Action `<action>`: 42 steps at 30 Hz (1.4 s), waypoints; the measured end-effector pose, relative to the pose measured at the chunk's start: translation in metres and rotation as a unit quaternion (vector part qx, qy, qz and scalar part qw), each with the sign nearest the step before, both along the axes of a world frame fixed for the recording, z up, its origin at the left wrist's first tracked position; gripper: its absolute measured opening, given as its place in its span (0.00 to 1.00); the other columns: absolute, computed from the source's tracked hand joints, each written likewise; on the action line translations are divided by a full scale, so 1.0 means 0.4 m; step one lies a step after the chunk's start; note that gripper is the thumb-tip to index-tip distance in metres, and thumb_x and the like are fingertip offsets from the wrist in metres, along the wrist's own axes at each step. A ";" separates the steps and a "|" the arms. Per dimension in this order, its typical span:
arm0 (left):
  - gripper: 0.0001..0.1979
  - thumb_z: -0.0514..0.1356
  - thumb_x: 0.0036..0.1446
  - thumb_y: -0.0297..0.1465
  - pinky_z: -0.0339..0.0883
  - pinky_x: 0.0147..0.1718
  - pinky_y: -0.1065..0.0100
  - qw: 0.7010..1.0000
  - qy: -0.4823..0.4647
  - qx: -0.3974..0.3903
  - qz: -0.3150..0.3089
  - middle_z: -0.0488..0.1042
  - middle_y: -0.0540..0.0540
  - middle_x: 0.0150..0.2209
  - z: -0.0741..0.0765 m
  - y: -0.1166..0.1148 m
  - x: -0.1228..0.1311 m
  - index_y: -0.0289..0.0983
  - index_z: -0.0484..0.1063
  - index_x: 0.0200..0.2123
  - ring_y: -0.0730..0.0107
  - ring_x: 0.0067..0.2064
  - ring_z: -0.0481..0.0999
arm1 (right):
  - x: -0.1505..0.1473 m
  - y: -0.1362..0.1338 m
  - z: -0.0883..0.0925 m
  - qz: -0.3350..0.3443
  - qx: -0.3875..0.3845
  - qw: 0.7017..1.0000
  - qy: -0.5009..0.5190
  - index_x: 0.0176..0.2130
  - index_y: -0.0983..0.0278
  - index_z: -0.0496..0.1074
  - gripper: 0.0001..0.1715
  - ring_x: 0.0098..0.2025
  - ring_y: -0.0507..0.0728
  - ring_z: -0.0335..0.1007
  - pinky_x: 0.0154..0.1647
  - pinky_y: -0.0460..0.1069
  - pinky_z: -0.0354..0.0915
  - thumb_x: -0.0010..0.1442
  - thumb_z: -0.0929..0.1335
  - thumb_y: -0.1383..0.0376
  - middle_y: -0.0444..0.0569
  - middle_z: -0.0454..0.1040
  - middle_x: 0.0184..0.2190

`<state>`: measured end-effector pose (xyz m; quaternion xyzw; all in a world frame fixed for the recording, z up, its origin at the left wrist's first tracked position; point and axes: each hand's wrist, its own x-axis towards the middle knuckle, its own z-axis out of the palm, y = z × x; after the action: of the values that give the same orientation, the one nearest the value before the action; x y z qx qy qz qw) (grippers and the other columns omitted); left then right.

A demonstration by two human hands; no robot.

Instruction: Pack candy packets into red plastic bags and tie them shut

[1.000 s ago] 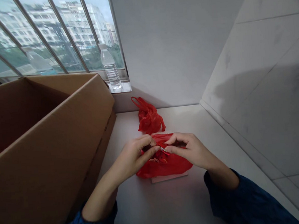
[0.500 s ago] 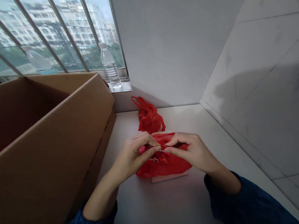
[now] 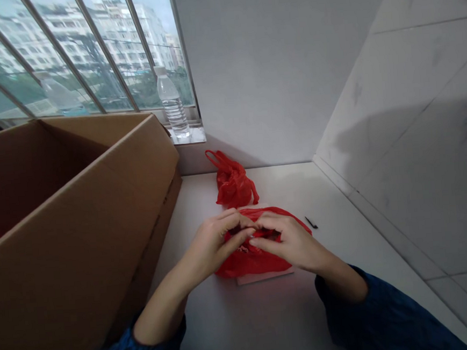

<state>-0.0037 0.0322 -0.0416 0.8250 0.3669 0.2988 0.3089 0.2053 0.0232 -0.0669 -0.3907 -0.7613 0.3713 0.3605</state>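
Observation:
A red plastic bag (image 3: pixel 246 260) lies on the white counter (image 3: pixel 269 323) over a flat pale item whose edge shows beneath it. My left hand (image 3: pixel 212 241) and my right hand (image 3: pixel 287 241) meet above the bag, fingers curled and pinching its top material. What sits between the fingertips is hidden. A second red bag (image 3: pixel 231 183), knotted, rests behind near the wall.
A large open cardboard box (image 3: pixel 75 220) fills the left side, something red showing inside at its left edge. A clear water bottle (image 3: pixel 172 105) stands on the window sill. A small dark sliver (image 3: pixel 311 223) lies right of the bag. Tiled wall bounds the right.
My right hand has shifted left and lower over the bag, uncovering a small dark sliver on the counter. Both hands have closed tighter together on the bag's top.

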 end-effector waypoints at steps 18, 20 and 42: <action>0.08 0.59 0.65 0.35 0.64 0.34 0.70 0.998 0.029 0.005 0.059 0.76 0.48 0.33 -0.009 -0.009 0.011 0.36 0.71 0.34 0.71 0.34 0.73 | -0.042 0.003 -0.036 -0.032 -0.157 0.939 0.305 0.40 0.59 0.76 0.11 0.35 0.52 0.69 0.37 0.48 0.67 0.62 0.70 0.55 0.46 0.75 0.40; 0.08 0.58 0.65 0.35 0.63 0.33 0.70 0.996 0.069 0.025 0.051 0.75 0.49 0.33 -0.003 -0.008 0.003 0.37 0.71 0.34 0.71 0.34 0.72 | -0.024 0.004 -0.021 -0.056 -0.086 0.966 0.238 0.41 0.59 0.76 0.10 0.40 0.54 0.71 0.43 0.50 0.68 0.63 0.70 0.56 0.47 0.76 0.42; 0.09 0.55 0.68 0.36 0.64 0.35 0.71 0.999 -0.009 -0.031 0.032 0.75 0.50 0.36 0.026 -0.011 -0.011 0.38 0.69 0.41 0.72 0.37 0.73 | -0.012 -0.002 -0.008 -0.071 -0.092 0.959 0.259 0.35 0.61 0.71 0.11 0.36 0.53 0.73 0.41 0.49 0.73 0.63 0.70 0.56 0.44 0.72 0.33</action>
<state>-0.0081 0.0277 -0.0310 0.8000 0.3997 0.3047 0.3278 0.2003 0.0225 -0.0700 -0.3655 -0.5744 0.5015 0.5337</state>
